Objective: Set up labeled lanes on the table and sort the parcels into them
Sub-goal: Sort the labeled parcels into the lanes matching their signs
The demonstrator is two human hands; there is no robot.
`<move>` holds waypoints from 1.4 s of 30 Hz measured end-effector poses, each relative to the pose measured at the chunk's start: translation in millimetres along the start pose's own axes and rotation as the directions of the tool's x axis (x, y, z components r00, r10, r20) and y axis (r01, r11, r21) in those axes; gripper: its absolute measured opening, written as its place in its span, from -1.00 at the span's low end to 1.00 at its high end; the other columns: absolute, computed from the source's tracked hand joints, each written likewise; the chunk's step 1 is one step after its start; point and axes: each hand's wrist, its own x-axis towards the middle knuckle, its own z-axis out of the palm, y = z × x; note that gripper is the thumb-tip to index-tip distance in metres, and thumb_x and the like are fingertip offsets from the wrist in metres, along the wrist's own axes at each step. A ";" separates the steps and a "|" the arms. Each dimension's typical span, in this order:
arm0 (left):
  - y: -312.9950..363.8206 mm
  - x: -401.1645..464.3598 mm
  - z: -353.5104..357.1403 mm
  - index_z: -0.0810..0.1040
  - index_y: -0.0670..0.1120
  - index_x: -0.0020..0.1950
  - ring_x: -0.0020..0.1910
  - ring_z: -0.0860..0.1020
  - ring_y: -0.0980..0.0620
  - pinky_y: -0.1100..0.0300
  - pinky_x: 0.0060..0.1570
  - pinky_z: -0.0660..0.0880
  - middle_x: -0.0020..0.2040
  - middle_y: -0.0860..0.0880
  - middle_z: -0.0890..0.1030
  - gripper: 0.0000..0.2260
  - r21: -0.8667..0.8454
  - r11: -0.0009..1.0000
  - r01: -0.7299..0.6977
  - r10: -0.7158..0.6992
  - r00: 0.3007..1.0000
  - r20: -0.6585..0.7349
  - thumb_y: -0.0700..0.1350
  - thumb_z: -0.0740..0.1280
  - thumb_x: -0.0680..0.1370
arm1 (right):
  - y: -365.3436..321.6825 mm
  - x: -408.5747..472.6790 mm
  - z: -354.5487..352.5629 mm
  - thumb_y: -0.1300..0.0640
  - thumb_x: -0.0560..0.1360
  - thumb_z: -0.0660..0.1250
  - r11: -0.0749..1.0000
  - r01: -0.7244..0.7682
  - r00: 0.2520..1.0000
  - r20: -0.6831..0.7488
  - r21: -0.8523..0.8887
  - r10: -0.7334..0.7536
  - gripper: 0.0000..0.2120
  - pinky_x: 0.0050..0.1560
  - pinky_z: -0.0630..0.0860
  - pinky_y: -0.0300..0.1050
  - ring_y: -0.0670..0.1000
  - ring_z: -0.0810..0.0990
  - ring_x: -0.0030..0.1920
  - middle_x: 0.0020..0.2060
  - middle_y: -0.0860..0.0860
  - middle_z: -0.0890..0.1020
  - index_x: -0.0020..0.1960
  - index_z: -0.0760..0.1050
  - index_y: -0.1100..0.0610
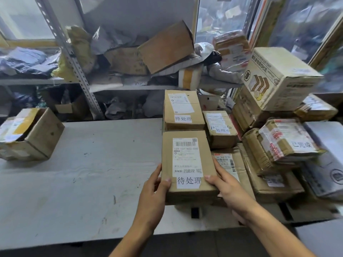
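A cluttered storeroom is filling the background, with metal shelving (74, 58) sagging under crumpled mailers and torn cartons behind a pale, scuffed desk (83, 164).

In the head view, the held parcel (187, 164) is sitting toward the desk's right half, close to the near edge, its long axis running away from the person toward the far edge. Each grip is closing on it: the left hand (154, 193) is clamping the near left corner with the thumb lying on top, and the right hand (228, 188) is wrapping the near right side, thumb pressing beside the white lane label (188, 180). Both hands are equally near, so the box looks ready to slide or lift straight along its length.

Directly beyond it a second labeled box (182, 110) is lining up end to end, apparently touching. Just to the right, smaller taped parcels (220, 128) are crowding in, and further right a heap is climbing, topped by a printed cream carton (278, 78) tilting on its corner. An open box (31, 134) is resting at the desk's far left edge, well apart. The cardboard is looking matte, stiff, slightly dented; the labels are glossy paper.
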 end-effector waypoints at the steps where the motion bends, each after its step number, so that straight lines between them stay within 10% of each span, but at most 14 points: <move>1: -0.1 1.6 3.1 0.37 0.27 0.46 0.19 0.59 0.10 0.07 0.18 0.58 0.25 0.08 0.60 -0.60 0.006 1.000 -0.004 0.004 1.000 0.004 -0.03 0.24 0.64 | 1.8 1.8 -2.0 0.08 0.57 0.34 1.000 -0.006 1.000 -0.008 0.005 0.006 -0.34 0.36 0.42 -0.11 -0.18 0.56 0.25 0.29 -0.17 0.58 0.57 0.15 -0.17; 8: -0.2 16.6 11.6 0.36 0.26 0.48 0.14 0.60 0.20 0.40 -0.10 0.54 0.23 0.15 0.59 -0.60 -0.005 1.000 -0.018 0.018 1.000 -0.003 -0.01 0.22 0.65 | 5.9 15.5 -6.8 -0.08 0.43 0.41 0.999 0.009 0.999 0.037 0.037 -0.010 -0.20 0.15 0.52 -0.29 -0.19 0.57 0.25 0.27 -0.25 0.58 0.57 0.12 -0.21; 17: -10.2 20.6 11.7 0.33 0.55 0.22 0.12 0.61 0.18 0.32 -0.13 0.58 0.17 0.17 0.60 -0.57 -0.018 1.000 0.023 -0.023 1.000 -0.019 0.31 0.21 0.35 | 13.5 17.8 -5.6 -0.22 0.39 0.44 0.997 0.036 0.999 0.026 -0.074 -0.034 -0.17 0.09 0.47 -0.41 -0.30 0.48 0.26 0.32 -0.27 0.46 0.51 0.05 -0.31; 21: -11.1 20.0 12.8 0.32 0.43 0.35 0.15 0.60 0.20 0.31 -0.09 0.58 0.18 0.26 0.61 -0.52 -0.030 1.000 0.000 0.000 1.000 -0.014 0.21 0.26 0.43 | 9.3 17.0 -7.7 -0.26 0.31 0.44 0.999 0.041 0.999 0.037 -0.034 -0.039 -0.07 0.27 0.50 -0.17 -0.20 0.51 0.29 0.33 -0.20 0.49 0.56 0.07 -0.23; 27: -6.0 17.1 14.7 0.27 0.45 0.35 0.21 0.57 0.19 0.34 -0.08 0.57 0.29 0.27 0.53 -0.57 -0.014 1.000 -0.019 0.018 0.998 -0.054 0.19 0.31 0.54 | -5.5 12.5 -14.1 -0.37 0.32 0.38 0.982 0.087 0.996 -0.001 -0.165 -0.088 -0.14 0.12 0.41 -0.41 -0.39 0.40 0.26 0.22 -0.51 0.34 0.50 0.05 -0.36; 35: 23.8 20.7 -2.0 0.17 0.46 0.38 0.45 0.31 0.12 -0.09 0.39 0.35 0.53 0.13 0.29 -0.50 0.210 0.964 -0.161 0.202 0.961 -0.191 0.30 0.22 0.47 | -45.0 25.6 2.2 -0.25 0.53 0.25 0.711 0.334 0.913 0.025 -0.618 -0.407 -0.29 0.39 -0.07 -0.32 -0.33 -0.04 0.45 0.42 -0.34 0.09 0.57 -0.01 -0.22; 42: 44.8 55.0 -58.9 0.13 0.54 0.31 0.40 0.30 0.19 0.08 0.28 0.32 0.54 0.12 0.29 -0.55 0.359 0.904 -0.231 0.328 0.914 -0.237 0.29 0.19 0.46 | -81.5 63.0 56.1 -0.25 0.56 0.22 0.583 0.432 0.875 0.164 -0.689 -0.455 -0.29 0.29 -0.20 -0.53 -0.37 -0.10 0.44 0.52 -0.32 0.03 0.58 -0.07 -0.24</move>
